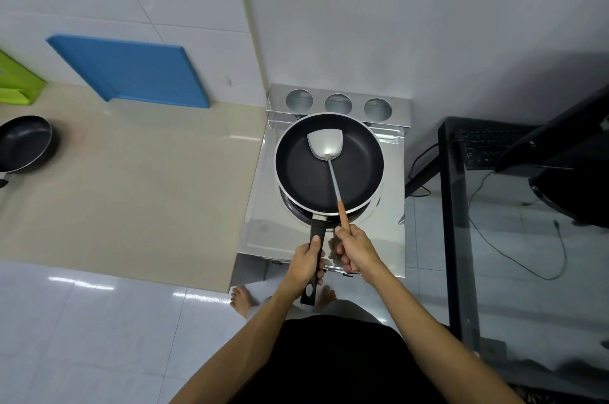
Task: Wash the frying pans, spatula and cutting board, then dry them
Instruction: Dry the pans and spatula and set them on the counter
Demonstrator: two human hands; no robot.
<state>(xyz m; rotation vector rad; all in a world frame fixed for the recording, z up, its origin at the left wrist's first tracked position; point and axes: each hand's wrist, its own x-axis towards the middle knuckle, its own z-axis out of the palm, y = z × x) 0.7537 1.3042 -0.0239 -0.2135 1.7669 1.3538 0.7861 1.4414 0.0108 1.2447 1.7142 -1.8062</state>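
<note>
My left hand [304,263] had its fingers wrapped round the black handle of the frying pan [303,172]; my right hand [354,250] gripped the spatula [326,143] by its orange handle. The pan sat over the steel stove [260,232], handle pointing straight back at me, spatula blade lying inside along the same line. A second pan [23,143] stood at the desk's [131,189] left edge, and the cutting board [138,74] leaned at its back edge. Open desk lay leftward; a glass table [454,205] crowded the right.

Matt black pan [306,172]; shiny metal spatula [325,143], wooden grip; glossy steel stove [260,205]; smooth blue plastic board [131,70].
</note>
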